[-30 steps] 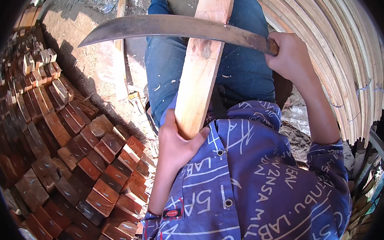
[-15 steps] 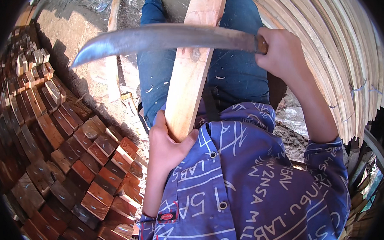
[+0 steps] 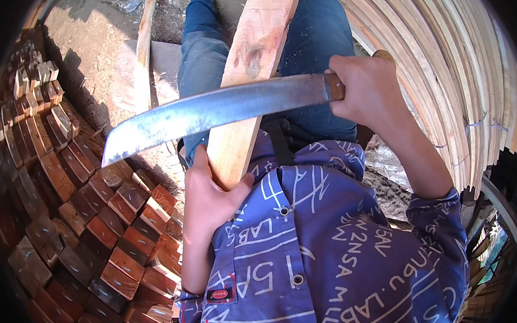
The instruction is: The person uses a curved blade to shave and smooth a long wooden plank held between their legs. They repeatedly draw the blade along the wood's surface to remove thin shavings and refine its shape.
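Note:
A pale squared wooden beam (image 3: 258, 50) slants from my waist out between my thighs, with a darker knot on its upper face. Around its near end is my left hand (image 3: 213, 193), thumb on one side and fingers on the other. My right hand (image 3: 364, 88) grips the wooden handle of a machete (image 3: 209, 109). Its long, broad blade lies crosswise over the beam, tip pointing left and slightly toward me. Whether the edge touches the wood or hovers just above it, I cannot tell.
At the left rises a large stack of reddish-brown wood blocks (image 3: 107, 231). Long pale slats (image 3: 440, 64) stand bundled along the right. A thin wooden strip (image 3: 144, 50) lies on the dusty ground ahead, near my outstretched leg (image 3: 197, 53).
The machete has come nearer to me along the beam, and its blade is less blurred. My left hand and the beam's near end have shifted slightly left.

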`<state>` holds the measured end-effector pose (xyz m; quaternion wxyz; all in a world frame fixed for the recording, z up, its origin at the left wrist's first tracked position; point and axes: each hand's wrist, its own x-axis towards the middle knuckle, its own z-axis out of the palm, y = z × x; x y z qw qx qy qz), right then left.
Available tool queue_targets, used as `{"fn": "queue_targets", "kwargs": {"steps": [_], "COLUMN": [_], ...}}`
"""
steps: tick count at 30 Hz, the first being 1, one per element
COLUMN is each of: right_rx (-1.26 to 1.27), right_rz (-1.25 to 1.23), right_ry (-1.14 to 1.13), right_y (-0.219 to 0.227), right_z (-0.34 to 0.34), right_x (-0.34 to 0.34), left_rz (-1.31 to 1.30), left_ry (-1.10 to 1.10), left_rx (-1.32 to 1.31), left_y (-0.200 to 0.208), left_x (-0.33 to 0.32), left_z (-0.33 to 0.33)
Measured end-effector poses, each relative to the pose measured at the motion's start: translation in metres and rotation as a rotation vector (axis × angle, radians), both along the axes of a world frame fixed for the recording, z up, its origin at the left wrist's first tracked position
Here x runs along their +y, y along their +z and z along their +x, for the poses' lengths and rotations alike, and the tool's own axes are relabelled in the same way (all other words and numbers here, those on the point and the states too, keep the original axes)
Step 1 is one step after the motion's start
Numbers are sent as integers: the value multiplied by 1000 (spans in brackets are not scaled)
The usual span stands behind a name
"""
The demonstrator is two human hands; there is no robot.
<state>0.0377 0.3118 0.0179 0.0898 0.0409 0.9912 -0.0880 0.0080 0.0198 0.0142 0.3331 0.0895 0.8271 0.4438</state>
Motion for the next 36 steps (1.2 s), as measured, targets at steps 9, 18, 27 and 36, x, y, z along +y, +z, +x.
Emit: {"fn": "queue_targets", "kwargs": {"steps": [9,18,27,36], "right_rx": [-39,-97,92,-41], "right_rz": [-40,-122,-4,-279], "right_ry": [-551,-74,-572,-389], "right_y": [-2,1,-45,-17], "right_z": [-18,-38,-68,-55], "right_x": [63,-24,134,17], "left_rz": [-48,-1,66,99], "left_ry": [-35,-44,-51,-41], "left_rx": [-47,-73,-138,-309], "left_y": [0,-2,2,-12], "left_x": [-6,-18,-19,-27], "left_z": [-4,-21,-23,-26]}}
